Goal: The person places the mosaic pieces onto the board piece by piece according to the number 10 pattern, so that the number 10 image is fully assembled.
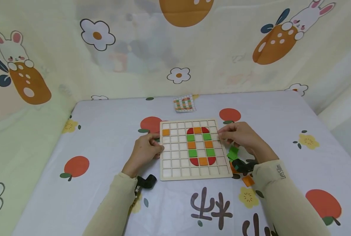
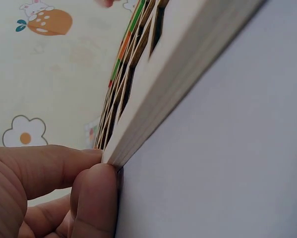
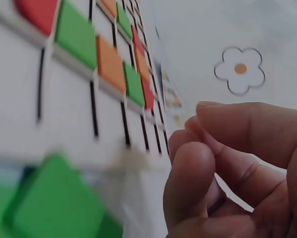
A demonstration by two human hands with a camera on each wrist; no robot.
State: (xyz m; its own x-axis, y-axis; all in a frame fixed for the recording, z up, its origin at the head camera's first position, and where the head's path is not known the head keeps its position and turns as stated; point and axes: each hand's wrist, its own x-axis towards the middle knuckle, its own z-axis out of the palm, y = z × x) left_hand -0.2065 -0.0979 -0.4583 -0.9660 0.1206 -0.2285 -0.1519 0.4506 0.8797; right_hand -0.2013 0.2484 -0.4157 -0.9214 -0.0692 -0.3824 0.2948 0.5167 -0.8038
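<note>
Grid board is being supported by the tabletop, between both hands. Its left rim is being pinched by the fingers of the left hand. Right hand is being held by the right rim, fingers curled to a narrow gap, nothing visible between; whether that rim is being touched cannot be told. Board is being judged light, stiff, probably wood; set tiles are being rated likely to slip if tilted. Opposite rims are being favoured as grip points, clear of loose tiles.
</note>
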